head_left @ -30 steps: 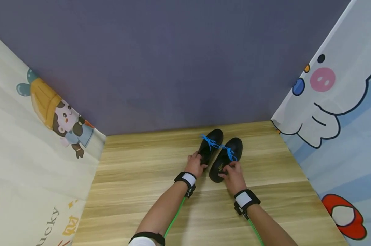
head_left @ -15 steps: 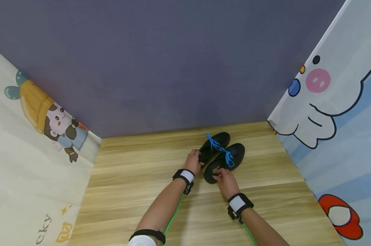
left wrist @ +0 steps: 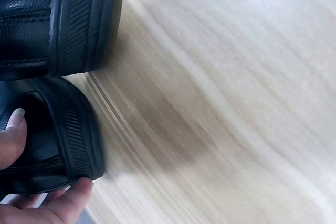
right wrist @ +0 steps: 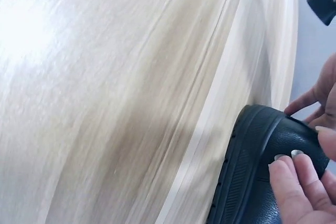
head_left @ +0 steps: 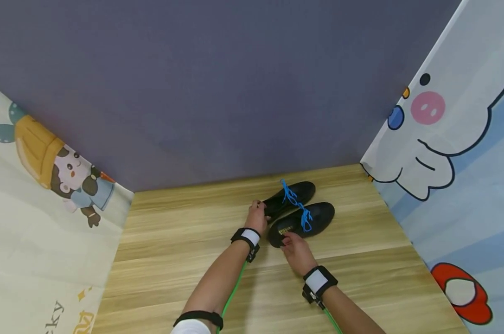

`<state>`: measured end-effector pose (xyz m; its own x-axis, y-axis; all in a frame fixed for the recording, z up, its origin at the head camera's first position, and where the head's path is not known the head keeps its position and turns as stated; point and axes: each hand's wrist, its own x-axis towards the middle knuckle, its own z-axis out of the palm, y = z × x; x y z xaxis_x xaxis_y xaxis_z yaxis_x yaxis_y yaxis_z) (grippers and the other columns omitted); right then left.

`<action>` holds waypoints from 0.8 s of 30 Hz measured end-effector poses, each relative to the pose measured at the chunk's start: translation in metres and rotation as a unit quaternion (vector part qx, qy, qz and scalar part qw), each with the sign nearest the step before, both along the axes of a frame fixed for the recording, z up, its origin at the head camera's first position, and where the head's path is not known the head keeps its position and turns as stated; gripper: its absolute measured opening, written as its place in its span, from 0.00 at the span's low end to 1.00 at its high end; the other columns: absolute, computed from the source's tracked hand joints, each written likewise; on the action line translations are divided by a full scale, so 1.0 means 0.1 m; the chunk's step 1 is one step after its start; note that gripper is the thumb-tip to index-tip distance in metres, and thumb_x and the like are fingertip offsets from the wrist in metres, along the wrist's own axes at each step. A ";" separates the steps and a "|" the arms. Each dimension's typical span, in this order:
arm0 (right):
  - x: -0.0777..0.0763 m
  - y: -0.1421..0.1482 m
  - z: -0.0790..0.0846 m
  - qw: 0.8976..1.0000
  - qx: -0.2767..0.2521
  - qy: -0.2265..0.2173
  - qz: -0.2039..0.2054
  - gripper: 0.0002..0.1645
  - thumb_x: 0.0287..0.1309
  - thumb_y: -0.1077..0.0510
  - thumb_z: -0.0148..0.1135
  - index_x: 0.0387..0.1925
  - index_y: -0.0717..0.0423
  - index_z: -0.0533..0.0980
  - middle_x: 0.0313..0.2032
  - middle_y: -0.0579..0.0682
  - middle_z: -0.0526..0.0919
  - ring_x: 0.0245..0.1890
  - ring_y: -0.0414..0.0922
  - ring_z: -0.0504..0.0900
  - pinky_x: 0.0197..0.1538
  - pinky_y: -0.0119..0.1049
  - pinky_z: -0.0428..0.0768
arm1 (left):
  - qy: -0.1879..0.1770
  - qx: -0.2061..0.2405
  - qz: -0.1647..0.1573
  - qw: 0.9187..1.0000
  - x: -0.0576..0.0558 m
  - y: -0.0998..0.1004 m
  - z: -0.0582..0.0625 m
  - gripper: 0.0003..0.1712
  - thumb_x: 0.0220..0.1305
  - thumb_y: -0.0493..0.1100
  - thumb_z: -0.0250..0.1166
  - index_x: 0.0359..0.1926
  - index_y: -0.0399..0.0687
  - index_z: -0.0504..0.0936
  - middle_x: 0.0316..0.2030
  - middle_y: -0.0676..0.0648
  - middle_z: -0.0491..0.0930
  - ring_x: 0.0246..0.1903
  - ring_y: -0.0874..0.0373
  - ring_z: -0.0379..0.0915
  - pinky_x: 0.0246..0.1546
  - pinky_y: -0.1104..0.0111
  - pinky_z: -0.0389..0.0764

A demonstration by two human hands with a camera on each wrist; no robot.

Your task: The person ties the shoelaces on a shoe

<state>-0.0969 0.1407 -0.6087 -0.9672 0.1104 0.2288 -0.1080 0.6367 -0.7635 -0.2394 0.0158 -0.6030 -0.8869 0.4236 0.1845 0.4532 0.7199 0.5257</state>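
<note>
Two black shoes with blue laces lie side by side on the wooden surface, toes toward the right in the head view. My left hand [head_left: 257, 218] grips the heel of the farther shoe [head_left: 303, 191]. In the left wrist view, its thumb is at the opening and a finger touches the sole edge of that shoe [left wrist: 79, 135]. My right hand [head_left: 298, 254] pinches the heel side of the nearer shoe [head_left: 322, 217], fingers outside on the leather [right wrist: 257, 203]. The blue laces [head_left: 306, 220] hang loosely over both shoes. Gold lettering shows on the nearer insole.
The wood-grain surface [head_left: 185, 232] ends at a dark grey-purple panel [head_left: 235, 93] behind the shoes. Printed cloths stand on the left [head_left: 35, 241] and right [head_left: 477, 195]. A green cable [head_left: 235, 290] runs along the left forearm, another [head_left: 331, 320] along the right.
Both shoes have turned clockwise, their toes swinging from far-right to nearly rightward. Both hands have moved left with the heels, keeping hold. The head view has shifted slightly.
</note>
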 end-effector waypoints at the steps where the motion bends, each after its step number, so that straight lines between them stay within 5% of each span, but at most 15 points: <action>1: 0.00 -0.01 0.00 1.000 -0.002 -0.003 0.003 0.24 0.51 0.76 0.68 0.51 0.74 0.73 0.37 0.57 0.82 0.39 0.54 0.84 0.43 0.43 0.83 | -0.006 0.001 -0.002 1.000 -0.01 0.00 0.00 0.17 0.61 0.34 0.71 0.48 0.34 0.77 0.52 0.36 0.71 0.48 0.37 0.74 0.50 0.53 0.78; 5: 0.00 -0.02 0.01 1.000 -0.008 -0.014 0.008 0.26 0.52 0.75 0.69 0.53 0.75 0.72 0.39 0.58 0.82 0.41 0.56 0.83 0.45 0.45 0.83 | -0.022 -0.001 -0.012 1.000 -0.04 -0.01 0.00 0.15 0.64 0.32 0.68 0.50 0.33 0.76 0.54 0.38 0.71 0.50 0.39 0.73 0.51 0.54 0.78; 12: -0.03 -0.05 0.02 1.000 -0.006 -0.026 0.003 0.26 0.52 0.73 0.70 0.54 0.74 0.72 0.40 0.58 0.82 0.42 0.55 0.83 0.47 0.44 0.82 | 0.012 0.006 -0.021 1.000 -0.09 0.00 -0.03 0.16 0.60 0.32 0.70 0.46 0.30 0.77 0.51 0.38 0.74 0.48 0.39 0.75 0.52 0.55 0.77; 24: -0.03 -0.09 0.04 0.999 -0.022 -0.038 0.002 0.27 0.54 0.73 0.68 0.55 0.74 0.71 0.41 0.59 0.80 0.44 0.56 0.82 0.49 0.47 0.82 | 0.006 0.003 -0.033 0.999 -0.14 -0.01 -0.01 0.16 0.62 0.31 0.69 0.49 0.30 0.76 0.51 0.38 0.74 0.52 0.41 0.75 0.54 0.56 0.76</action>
